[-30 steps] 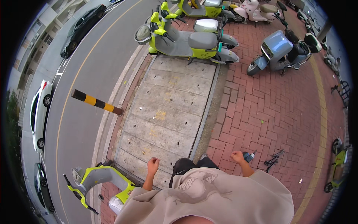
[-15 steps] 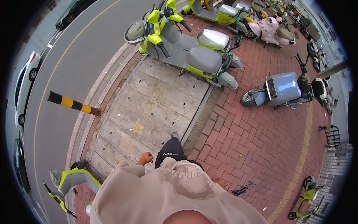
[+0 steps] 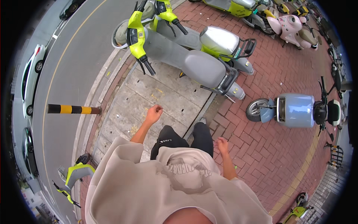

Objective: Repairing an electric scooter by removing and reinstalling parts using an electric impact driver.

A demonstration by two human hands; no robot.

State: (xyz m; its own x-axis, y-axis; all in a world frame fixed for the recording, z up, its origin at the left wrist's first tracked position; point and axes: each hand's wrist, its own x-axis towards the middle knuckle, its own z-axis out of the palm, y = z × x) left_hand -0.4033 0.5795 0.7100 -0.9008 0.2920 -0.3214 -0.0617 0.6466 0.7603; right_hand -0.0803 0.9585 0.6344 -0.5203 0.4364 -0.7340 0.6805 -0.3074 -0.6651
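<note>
My left hand [image 3: 154,113] is held out in front of me over the pale concrete slabs [image 3: 128,100], its fingers curled in and no object showing in them. Lower down on my right, my right hand [image 3: 221,144] hangs beside my thigh above the red brick paving [image 3: 250,156]. Its fingers are loosely bent and somewhat apart, and it carries nothing that I can see. Ahead of both hands stands a lime-and-grey scooter [image 3: 205,69] with a long grey seat. Neither hand touches it.
A second lime scooter [image 3: 220,39] stands close behind the first. To the right is a blue scooter [image 3: 296,110], with a pink scooter [image 3: 291,28] farther off. A black-and-yellow post [image 3: 72,109] rises by the kerb. Another lime scooter [image 3: 80,175] is at lower left. Cars line the road.
I have moved forward, so the scooters ahead appear nearer and larger. My left hand has swung up and forward. My right hand has come out from beside my shirt into fuller view.
</note>
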